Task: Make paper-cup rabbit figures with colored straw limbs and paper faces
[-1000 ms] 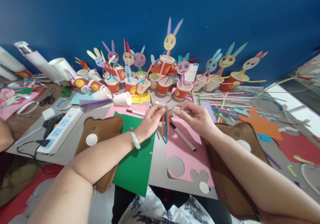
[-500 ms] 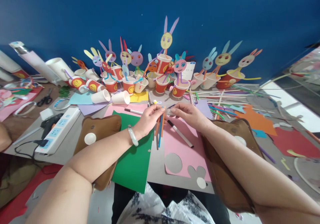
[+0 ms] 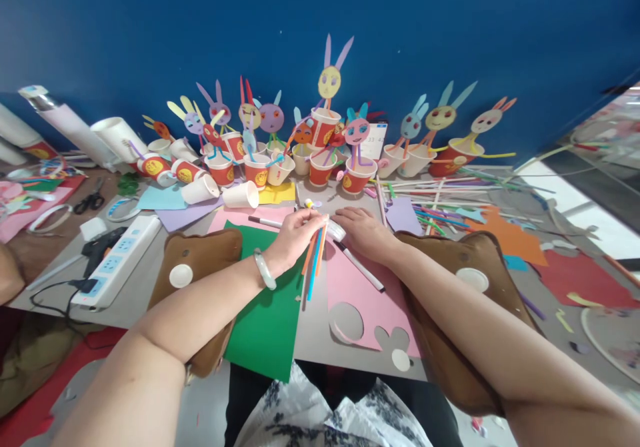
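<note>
While the blue and orange sticks (image 3: 315, 267) slant above the desk (image 3: 313, 327), lower ends toward 7 o'clock, the left hand (image 3: 296, 237) pinches their upper ends between thumb and fingers. What looks like clear tape (image 3: 336, 232) sits at 1 o'clock from them. The right hand (image 3: 367, 234) is what has just changed: its fingertips were closed on the tape, and now it lies palm down, fingers stretched out; whether its thumb touches the tape is hidden. So the left fingers alone seem to steady the sticks. Farther out, a marker (image 3: 363, 270) lies at 3 o'clock, the green sheet (image 3: 265, 334) at 8, cups (image 3: 359, 179) at 12.
</note>
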{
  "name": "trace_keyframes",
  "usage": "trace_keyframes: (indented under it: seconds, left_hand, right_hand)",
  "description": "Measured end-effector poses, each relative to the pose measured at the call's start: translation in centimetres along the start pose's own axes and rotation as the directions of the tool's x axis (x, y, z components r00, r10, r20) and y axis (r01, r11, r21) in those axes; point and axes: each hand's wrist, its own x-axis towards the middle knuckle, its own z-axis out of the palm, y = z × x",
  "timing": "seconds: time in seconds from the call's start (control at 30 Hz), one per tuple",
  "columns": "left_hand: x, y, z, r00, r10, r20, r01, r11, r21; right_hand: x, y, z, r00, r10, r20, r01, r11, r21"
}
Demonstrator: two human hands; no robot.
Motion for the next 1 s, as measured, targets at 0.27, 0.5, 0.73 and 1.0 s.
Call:
trace_keyframes:
  seconds: [0.27, 0.5, 0.73, 1.0]
  left_hand:
    - [0.4, 0.5, -0.1, 0.994, -0.105, 0.028, 0.107, 0.991, -0.079]
    - [0.5, 0.4, 0.1, 0.992, -0.115, -0.055, 0.099, 0.965, -0.244]
    - [1.3, 0.6, -0.2, 0.978, -0.163, -0.132, 0.093, 0.903, -0.42]
    - [0.7, 0.5, 0.3, 0.997, -0.083, 0.012, 0.08, 0.908, -0.41]
  right_hand:
    - [0.0, -0.6, -0.8, 0.981, 0.186, 0.048, -0.172, 0.961, -0.216]
    - [-0.1, 0.3, -0.4, 0.933, 0.353, -0.071, -0.337, 0.924, 0.179]
    - [-1.2, -3.2, -3.4, 0.772, 0.476, -0.421, -0.001, 0.664, 0.748]
    - [-1.4, -5.0, -4.0, 0.854, 0.435, -0.284, -0.138, 0.717, 0.683]
